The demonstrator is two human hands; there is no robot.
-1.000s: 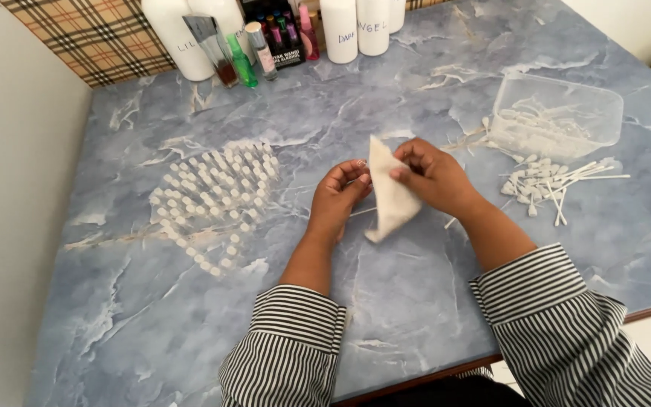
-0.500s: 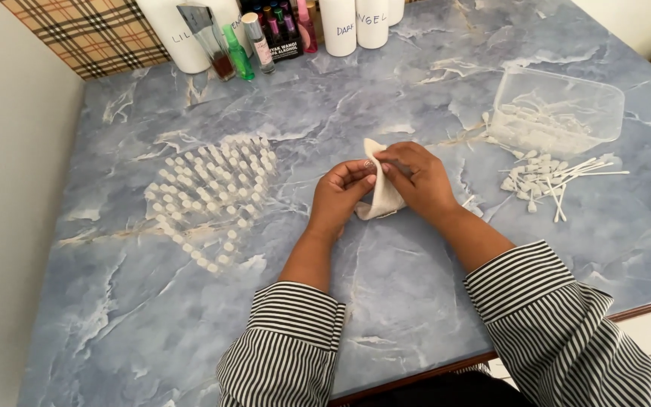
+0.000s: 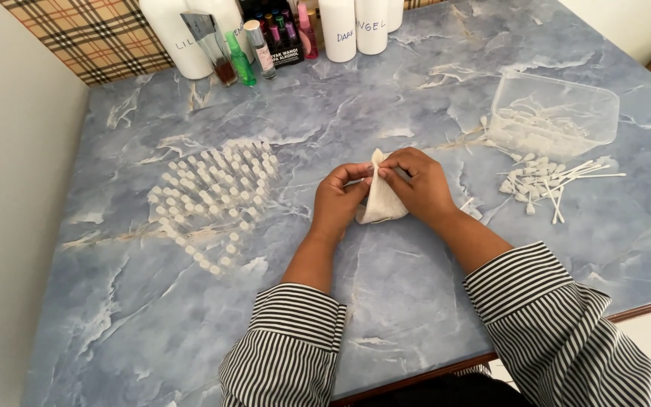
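1. Two hands are at work near the middle of the table, both in black-and-white striped sleeves.
2. One small white cloth pouch lies between them; it is soft, creased and roughly triangular, with its narrow end up.
3. The left hand is curled, thumb and forefinger pinched on the pouch's left upper edge.
4. The right hand is curled too, its fingertips nipping the top of the pouch and its palm lying over the right side.
5. The table is smooth blue-grey marbled stone with pale veins and a reddish wooden rim at the near edge.
6. To the left of the hands stands one cluster of small clear vials with white caps, set in close rows; there are too many to count exactly.
7. To the right lies one loose heap of white plastic sticks with flared ends, again too many to count.
8. Behind that heap sits one clear plastic tub, rounded at the corners, with more white pieces inside.
9. Along the far edge stand four tall white bottles and about six little coloured bottles, green, pink and dark among them.
10. One checked cloth, tan with dark lines, covers the far left corner.
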